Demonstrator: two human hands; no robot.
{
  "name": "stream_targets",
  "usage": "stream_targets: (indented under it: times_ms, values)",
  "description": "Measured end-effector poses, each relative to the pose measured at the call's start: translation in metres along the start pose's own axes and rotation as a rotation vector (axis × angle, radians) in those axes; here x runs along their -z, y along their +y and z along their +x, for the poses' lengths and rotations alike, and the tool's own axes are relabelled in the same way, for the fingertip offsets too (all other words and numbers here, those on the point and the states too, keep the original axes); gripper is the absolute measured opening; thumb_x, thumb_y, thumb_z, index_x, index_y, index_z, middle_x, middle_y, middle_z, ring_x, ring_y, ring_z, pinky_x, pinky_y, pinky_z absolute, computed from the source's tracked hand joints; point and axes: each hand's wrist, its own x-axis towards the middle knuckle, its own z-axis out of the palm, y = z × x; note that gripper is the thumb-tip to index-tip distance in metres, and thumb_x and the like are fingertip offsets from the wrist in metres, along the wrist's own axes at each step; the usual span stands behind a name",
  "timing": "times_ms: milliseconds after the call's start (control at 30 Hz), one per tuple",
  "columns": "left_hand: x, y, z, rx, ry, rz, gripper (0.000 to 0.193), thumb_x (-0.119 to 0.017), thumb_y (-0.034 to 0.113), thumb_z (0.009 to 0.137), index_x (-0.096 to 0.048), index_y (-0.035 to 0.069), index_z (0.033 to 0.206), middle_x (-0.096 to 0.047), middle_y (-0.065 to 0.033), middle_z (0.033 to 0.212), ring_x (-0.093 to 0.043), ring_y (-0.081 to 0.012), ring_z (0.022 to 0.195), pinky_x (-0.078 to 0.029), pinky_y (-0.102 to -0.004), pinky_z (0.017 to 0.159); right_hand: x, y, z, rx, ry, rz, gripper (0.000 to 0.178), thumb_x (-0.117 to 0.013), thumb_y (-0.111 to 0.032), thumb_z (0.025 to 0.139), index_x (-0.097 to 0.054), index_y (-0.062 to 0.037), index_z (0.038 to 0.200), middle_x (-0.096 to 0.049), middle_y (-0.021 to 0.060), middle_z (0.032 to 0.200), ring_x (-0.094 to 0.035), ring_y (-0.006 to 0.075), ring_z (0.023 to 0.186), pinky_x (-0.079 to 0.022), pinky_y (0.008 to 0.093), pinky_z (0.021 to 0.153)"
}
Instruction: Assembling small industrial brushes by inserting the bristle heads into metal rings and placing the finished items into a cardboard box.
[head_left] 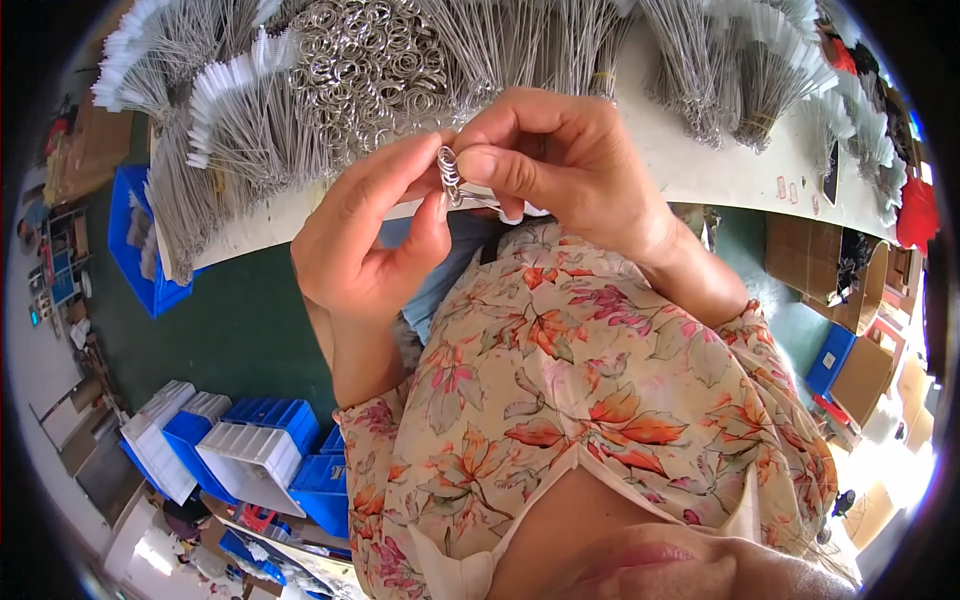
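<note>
Between my two hands, just off the table's near edge, is a short stack of shiny metal split rings [449,178]. My left hand [375,225] pinches the stack between thumb and fingertips. My right hand [570,165] is closed, its thumb and index finger pressed together against the upper right side of the rings. Below the right thumb, a thin wire and a bit of white [510,215] show by the curled fingers; what they belong to is mostly hidden. A large heap of loose metal rings [365,75] lies on the table beyond my hands.
The white table [690,165] carries bundles of thin wire brushes [255,105] with white bristles on both sides of the ring heap. A blue bin [130,240] stands by its left end. Blue and white crates [255,450] and cardboard boxes [815,255] stand on the floor.
</note>
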Motion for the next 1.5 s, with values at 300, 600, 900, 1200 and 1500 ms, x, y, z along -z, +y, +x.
stream_targets:
  times_ms: [300, 600, 900, 1200, 1500]
  values:
    - [0.011, -0.004, 0.003, 0.135, -0.159, -0.097, 0.028, -0.058, -0.006, 0.074, -0.061, -0.003, 0.102, -0.063, -0.0138, 0.093, -0.063, -0.0152, 0.074, -0.051, -0.0244, 0.065, 0.011, 0.005, -0.002, 0.004, -0.143, -0.191, 0.013, -0.064, -0.009, 0.081, -0.062, -0.0002, 0.090, -0.060, 0.0016, 0.075, -0.054, 0.0047, 0.061, -0.042, 0.0183, 0.051]
    - [0.018, -0.017, -0.010, 0.550, -0.124, -0.547, 0.013, -0.059, 0.008, 0.085, -0.057, -0.002, 0.093, -0.054, -0.0030, 0.076, -0.047, -0.0084, 0.062, -0.039, -0.0212, 0.057, 0.005, 0.016, -0.003, -0.106, -0.126, -0.039, 0.012, -0.061, -0.010, 0.083, -0.062, -0.0008, 0.092, -0.061, 0.0011, 0.076, -0.054, 0.0050, 0.064, -0.044, 0.0193, 0.052]
    - [0.032, 0.002, -0.020, 0.573, -0.203, 0.010, 0.015, -0.053, 0.010, 0.089, -0.055, -0.002, 0.098, -0.055, -0.0033, 0.079, -0.040, -0.0042, 0.056, -0.032, -0.0187, 0.048, -0.004, 0.023, 0.014, -0.159, -0.190, -0.063, 0.014, -0.062, -0.011, 0.083, -0.062, -0.0013, 0.092, -0.060, 0.0011, 0.077, -0.053, 0.0052, 0.065, -0.042, 0.0197, 0.053]
    - [0.056, 0.010, -0.045, 0.694, 0.000, -0.083, 0.014, -0.052, 0.011, 0.089, -0.060, 0.001, 0.095, -0.061, -0.0079, 0.083, -0.053, -0.0088, 0.073, -0.042, -0.0219, 0.063, -0.033, 0.048, 0.024, -0.143, -0.336, -0.073, 0.013, -0.062, -0.011, 0.083, -0.062, -0.0013, 0.092, -0.059, 0.0009, 0.077, -0.053, 0.0058, 0.066, -0.044, 0.0198, 0.054]
    - [0.061, 0.015, -0.083, 0.568, 0.651, -0.698, 0.014, -0.052, 0.008, 0.088, -0.061, -0.003, 0.085, -0.063, -0.0129, 0.092, -0.059, -0.0188, 0.088, -0.044, -0.0298, 0.082, -0.088, 0.080, 0.035, 0.356, -0.437, -0.283, 0.010, -0.065, -0.004, 0.078, -0.063, -0.0009, 0.087, -0.060, 0.0065, 0.081, -0.060, 0.0130, 0.072, -0.049, 0.0242, 0.065]
